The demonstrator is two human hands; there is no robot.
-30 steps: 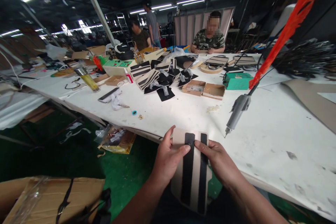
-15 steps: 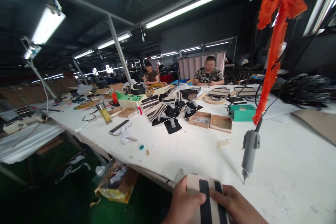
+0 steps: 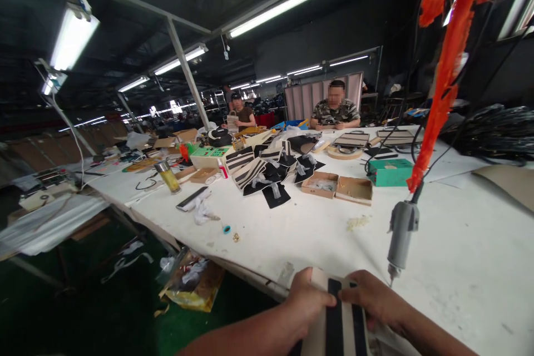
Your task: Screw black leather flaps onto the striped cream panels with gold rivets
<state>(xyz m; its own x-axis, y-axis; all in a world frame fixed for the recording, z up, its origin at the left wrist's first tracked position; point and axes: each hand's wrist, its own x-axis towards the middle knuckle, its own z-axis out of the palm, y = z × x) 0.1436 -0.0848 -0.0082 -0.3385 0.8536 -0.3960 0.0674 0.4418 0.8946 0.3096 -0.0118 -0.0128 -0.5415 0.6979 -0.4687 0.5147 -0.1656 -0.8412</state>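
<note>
A beige panel with black stripes (image 3: pixel 334 329), perhaps a bag piece, is between my hands at the table's front edge. My left hand (image 3: pixel 303 301) grips its left side, thumb lying across a dark stripe. On the other side my right hand (image 3: pixel 371 296) holds the upper right part, with its thumb pressed on the face near the other thumb. The fingers behind the panel are hidden, and its lower end runs out of view. Just right of my right hand hangs a grey electric screwdriver (image 3: pixel 401 236), tip downward, on a cord wrapped in orange plastic (image 3: pixel 438 111).
On the white table (image 3: pixel 300 239) lie a pile of striped and black pieces (image 3: pixel 273 169), small cardboard boxes (image 3: pixel 354 190), a green box (image 3: pixel 390 172), a bottle (image 3: pixel 167 178) and a blue ring (image 3: pixel 226 229). Two people sit across it. A carton (image 3: pixel 194 283) stands on the floor.
Both hands still hold the striped panel. My forearms now reach further into view, and the hands sit slightly further right and higher. The camera view has shifted a little.
</note>
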